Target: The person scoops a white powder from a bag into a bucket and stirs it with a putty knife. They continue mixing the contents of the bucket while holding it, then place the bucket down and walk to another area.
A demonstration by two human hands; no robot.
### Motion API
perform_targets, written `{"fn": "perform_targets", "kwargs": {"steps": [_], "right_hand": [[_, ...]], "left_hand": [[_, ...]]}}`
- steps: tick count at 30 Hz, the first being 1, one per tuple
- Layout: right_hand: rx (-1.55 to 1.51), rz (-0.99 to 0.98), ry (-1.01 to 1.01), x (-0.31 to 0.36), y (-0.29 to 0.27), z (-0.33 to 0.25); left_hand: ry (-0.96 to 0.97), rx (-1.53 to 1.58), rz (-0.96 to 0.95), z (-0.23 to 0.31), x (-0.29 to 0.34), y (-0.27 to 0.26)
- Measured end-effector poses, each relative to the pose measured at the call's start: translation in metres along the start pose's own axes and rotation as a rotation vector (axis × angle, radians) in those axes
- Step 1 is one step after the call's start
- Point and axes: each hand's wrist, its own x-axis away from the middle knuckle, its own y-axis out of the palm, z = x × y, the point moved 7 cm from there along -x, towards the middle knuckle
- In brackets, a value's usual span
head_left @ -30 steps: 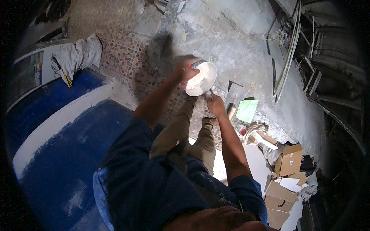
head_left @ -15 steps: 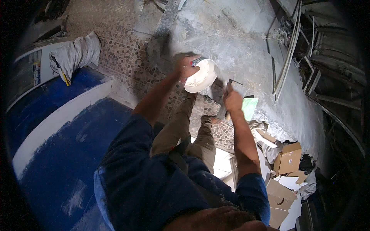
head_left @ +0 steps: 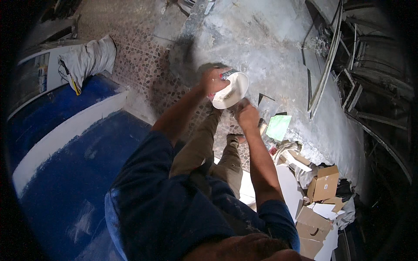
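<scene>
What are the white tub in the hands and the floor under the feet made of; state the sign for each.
White tub: probably plastic, judging by its smooth, thin, evenly white wall; the left hand grips its rim, the right hand sits just below it. Floor: seemingly pebble-patterned tile or terrazzo, matte, speckled brown and pale, dusted grey.

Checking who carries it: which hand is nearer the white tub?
Left. The left hand grips the white tub by its rim; the right hand is just below it, possibly touching.
</scene>
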Motion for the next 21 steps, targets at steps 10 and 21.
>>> {"fn": "perform_targets", "kwargs": {"steps": [10,21], "right_hand": [[-0.117,0.015,-0.171,-0.022,0.022,0.023],[-0.013,0.031,-0.012,-0.016,-0.021,0.009]], "left_hand": [[-0.053,0.195,0.087,-0.043,0.002,0.022],[-0.069,0.181,0.258,-0.034,0.013,0.012]]}}
